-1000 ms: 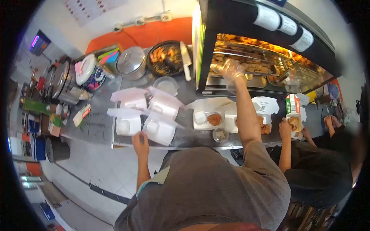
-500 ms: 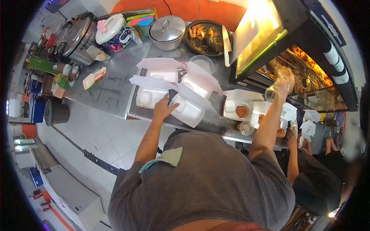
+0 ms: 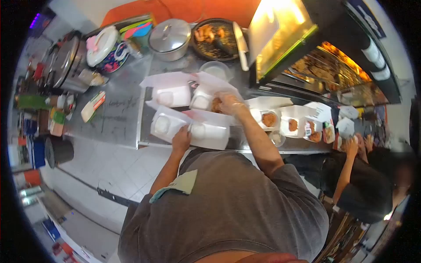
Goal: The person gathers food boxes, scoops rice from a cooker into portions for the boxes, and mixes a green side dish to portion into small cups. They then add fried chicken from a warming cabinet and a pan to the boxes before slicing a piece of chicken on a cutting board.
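My left hand (image 3: 182, 138) rests at the near edge of two white open boxes, with its fingers between them. Rice shows in the near left box (image 3: 162, 124) and the near right box (image 3: 198, 130). My right hand (image 3: 230, 104), in a clear glove, is over the far right box (image 3: 202, 98), its fingers closed on a brown fried piece (image 3: 216, 105) beside the rice. Another open box with rice (image 3: 171, 95) stands to the far left. Farther right, open boxes hold rice and fried pieces (image 3: 269, 119).
Behind the boxes are a clear bowl (image 3: 215, 70), a lidded pot (image 3: 169, 38), and a pan (image 3: 214, 40) with a knife (image 3: 240, 46). A lit food warmer (image 3: 285, 39) stands at the right. A co-worker's hands (image 3: 351, 144) are at the counter's right end.
My right hand has moved left from the warmer to the far right box, where a fried piece now shows. My left hand has drawn back slightly to the boxes' near edge. The view has shifted.
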